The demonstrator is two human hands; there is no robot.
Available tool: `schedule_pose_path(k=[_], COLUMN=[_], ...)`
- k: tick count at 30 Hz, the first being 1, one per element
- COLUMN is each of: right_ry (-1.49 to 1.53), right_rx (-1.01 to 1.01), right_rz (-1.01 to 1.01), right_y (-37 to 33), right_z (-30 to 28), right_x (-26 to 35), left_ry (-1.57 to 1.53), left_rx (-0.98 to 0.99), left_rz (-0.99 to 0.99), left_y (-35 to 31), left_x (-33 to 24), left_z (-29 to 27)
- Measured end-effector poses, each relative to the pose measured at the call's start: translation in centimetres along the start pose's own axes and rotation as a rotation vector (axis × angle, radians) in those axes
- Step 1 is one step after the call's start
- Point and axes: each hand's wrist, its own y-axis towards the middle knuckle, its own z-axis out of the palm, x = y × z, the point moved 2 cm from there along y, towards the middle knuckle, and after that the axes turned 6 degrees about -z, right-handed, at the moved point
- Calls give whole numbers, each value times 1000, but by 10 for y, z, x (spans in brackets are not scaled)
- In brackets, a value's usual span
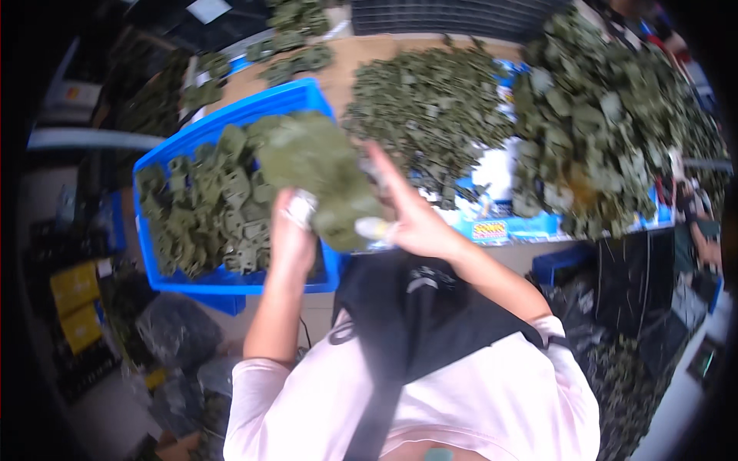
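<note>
A blurred bundle of flat olive-green pieces (319,169), leaf-like or cut from sheet, is between my two hands over the right end of a blue plastic bin (238,290). My left hand (296,223) grips its lower left side, with a white covering on the thumb. My right hand (407,211) closes on its right side, a white covering on that thumb too. Part of the fingers is hidden behind the bundle. Inside the bin lie many similar olive-green pieces with cut-outs (223,200), heaped in loose rows.
A wide pile of small green pieces (430,107) covers the table's middle. To its right rises a taller heap of larger rounded green pieces (600,115). Dark crates (453,17) stand at the back. Yellow boxes (75,303) and dark plastic bags (178,330) sit low at the left.
</note>
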Motion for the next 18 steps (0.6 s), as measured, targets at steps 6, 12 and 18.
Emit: schedule_pose_path(k=[6,12,18], right_ry=[-192,-58,-547], right_rx=[31,225,-87], right_rz=[254,218,351], right_y=[-60,-53,-39], right_z=[-32,-65,-107], right_x=[-21,-70,-134], left_ry=[423,444,37], left_rx=[442,520,423], left_rz=[-32,-109,-407], left_y=[-26,-8,0], left_x=[51,61,41], left_z=[51,32,23])
